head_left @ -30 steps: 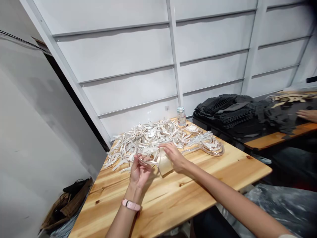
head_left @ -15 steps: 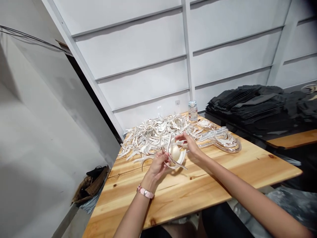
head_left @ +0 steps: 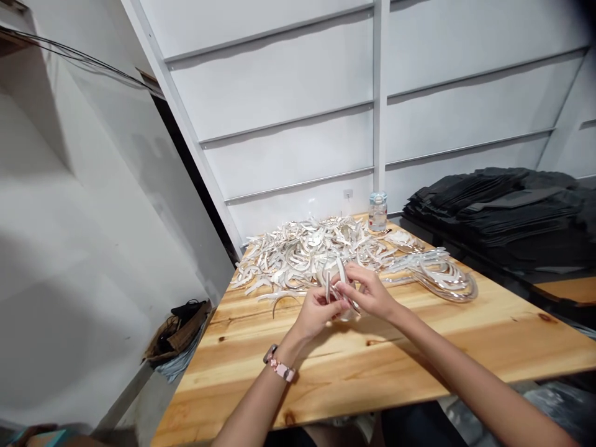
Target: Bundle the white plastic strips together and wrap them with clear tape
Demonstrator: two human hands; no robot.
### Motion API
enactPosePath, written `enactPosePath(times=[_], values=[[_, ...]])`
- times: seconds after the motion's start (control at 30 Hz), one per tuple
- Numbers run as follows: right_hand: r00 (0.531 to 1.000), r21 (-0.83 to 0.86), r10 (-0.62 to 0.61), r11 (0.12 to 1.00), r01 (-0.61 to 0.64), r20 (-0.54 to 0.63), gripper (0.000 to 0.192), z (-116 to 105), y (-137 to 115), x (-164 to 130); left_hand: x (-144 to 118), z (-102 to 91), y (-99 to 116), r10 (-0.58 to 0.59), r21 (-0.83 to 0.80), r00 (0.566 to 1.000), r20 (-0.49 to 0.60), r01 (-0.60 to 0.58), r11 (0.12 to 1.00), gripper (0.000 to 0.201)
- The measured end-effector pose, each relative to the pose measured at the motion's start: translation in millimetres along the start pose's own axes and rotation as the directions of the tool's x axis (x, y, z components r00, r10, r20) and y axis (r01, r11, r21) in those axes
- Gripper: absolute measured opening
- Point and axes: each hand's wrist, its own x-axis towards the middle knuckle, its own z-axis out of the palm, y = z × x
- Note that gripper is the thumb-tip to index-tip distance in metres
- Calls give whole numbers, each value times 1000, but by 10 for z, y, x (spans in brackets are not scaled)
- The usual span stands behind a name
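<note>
My left hand (head_left: 313, 315), with a pink-banded watch (head_left: 279, 367) on its wrist, is closed around thin curved white strips (head_left: 342, 270). My right hand (head_left: 373, 295) meets it from the right, its fingers pinching the same strips. Both hands are just above the near side of the wooden table (head_left: 326, 372). Fingers cover much of what they hold. Right behind them spreads a large loose pile of curved white and silvery strips (head_left: 298, 251). A single curved strip (head_left: 282, 297) lies at the pile's near edge, left of my hands.
A bundle of long looped clear strips (head_left: 449, 282) lies to the right. A clear jar (head_left: 377, 212) stands at the table's back corner, by the white panelled wall (head_left: 288, 130). Stacked black sheets (head_left: 498, 205) fill the surface at right. A brown bag (head_left: 179, 332) sits on the floor at left.
My right hand, open and apart before, has come in to grip the strips with my left. The pale round piece visible among them is now mostly hidden. The view has shifted slightly left.
</note>
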Motion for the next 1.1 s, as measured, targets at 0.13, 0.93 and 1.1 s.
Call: enactPosePath(times=[0.13,0.93,1.1], values=[[941,345,338,884,-315,-8,35,40,-27,27,-25,76,-14,42,66,997,-64,-38,997,32],[758,791,606,329,-516,242,42,52,-83,67,-209,283,-62,472,586,880,51,-409,699,28],[737,764,573,272,-584,359,36,-27,-119,67,-228,311,-33,443,637,894,70,-382,670,33]])
